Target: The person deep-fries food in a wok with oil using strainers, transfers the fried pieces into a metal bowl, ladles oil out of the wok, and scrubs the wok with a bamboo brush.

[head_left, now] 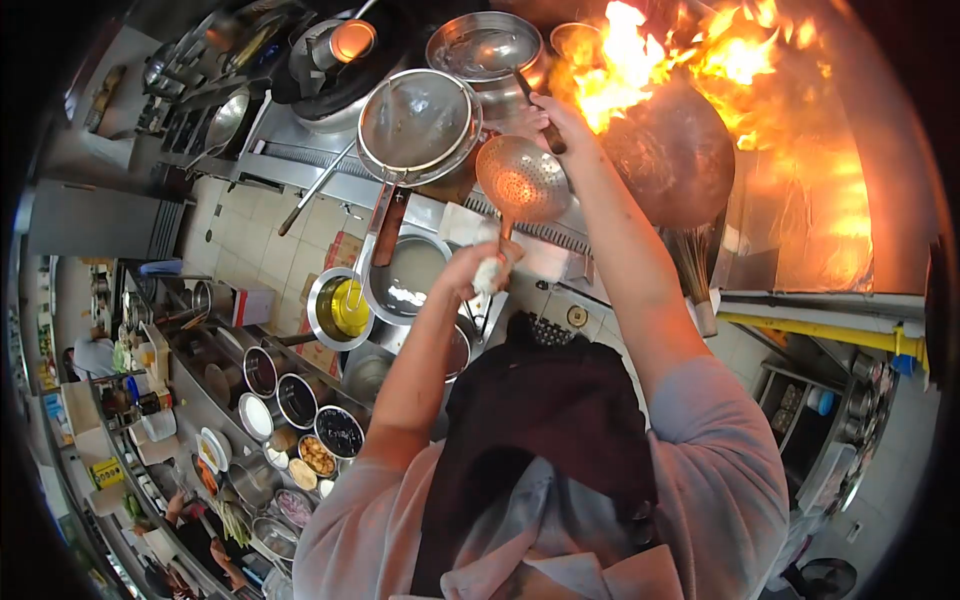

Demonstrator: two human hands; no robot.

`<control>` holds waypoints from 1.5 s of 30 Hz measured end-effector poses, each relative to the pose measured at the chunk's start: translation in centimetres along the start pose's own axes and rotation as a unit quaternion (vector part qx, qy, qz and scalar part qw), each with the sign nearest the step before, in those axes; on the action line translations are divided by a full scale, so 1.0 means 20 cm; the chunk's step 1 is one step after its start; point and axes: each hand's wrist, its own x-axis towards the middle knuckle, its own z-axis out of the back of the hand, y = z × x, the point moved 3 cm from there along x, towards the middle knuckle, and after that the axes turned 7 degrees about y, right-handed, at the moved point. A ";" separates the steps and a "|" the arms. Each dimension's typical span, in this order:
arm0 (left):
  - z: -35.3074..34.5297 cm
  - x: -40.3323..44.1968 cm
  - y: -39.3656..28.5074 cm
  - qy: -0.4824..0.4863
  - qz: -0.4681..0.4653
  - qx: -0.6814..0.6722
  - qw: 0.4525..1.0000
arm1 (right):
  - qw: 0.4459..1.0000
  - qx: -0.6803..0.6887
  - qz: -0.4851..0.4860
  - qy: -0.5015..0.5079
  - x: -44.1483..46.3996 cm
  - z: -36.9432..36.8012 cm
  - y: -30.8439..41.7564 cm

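Observation:
My left hand (480, 268) is closed around the handle of a perforated skimmer (523, 178), with a whitish cloth (487, 276) bunched at the fingers. The skimmer's bowl hangs over the front of the stove. Farther forward, my right hand (562, 122) is wrapped round a dark handle (538, 112) that reaches up toward a metal bowl. What the far end of this handle joins is unclear. Just right of my right forearm is a dark round wok (675, 155), with tall flames (640, 65) behind it and over its top edge.
A round strainer (416, 122) rests left of the skimmer. Below it are a pot of cloudy liquid (410, 278) and a bowl of yellow oil (343, 308). Ingredient containers (318, 454) stand at lower left. A bamboo brush (698, 280) is beneath the wok.

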 end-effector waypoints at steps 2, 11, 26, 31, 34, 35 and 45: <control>0.09 0.06 0.01 -0.015 0.023 -0.007 1.000 | 0.997 -0.040 0.060 -0.011 -0.21 -0.04 -0.04; -0.10 0.14 -0.28 -0.006 0.125 -0.030 0.992 | 0.972 -0.188 -0.008 -0.142 -0.81 -0.02 -0.17; -0.26 0.05 0.22 -0.331 -0.058 0.544 0.769 | 0.558 -0.755 0.187 -0.288 -0.96 -0.14 -0.13; 0.05 0.26 0.47 -0.260 -0.136 0.155 0.943 | 0.492 -0.797 0.214 -0.276 -0.41 -0.07 0.01; 0.24 0.38 0.59 -0.174 -0.139 0.003 0.975 | 0.466 -0.822 0.179 -0.274 -0.06 -0.05 0.04; 0.25 0.38 0.61 -0.132 -0.130 -0.036 0.982 | 0.469 -0.825 0.142 -0.281 0.03 -0.06 0.04; 0.33 0.31 0.57 0.041 -0.032 -0.139 0.989 | 0.999 0.001 -0.015 -0.047 0.63 0.13 0.12</control>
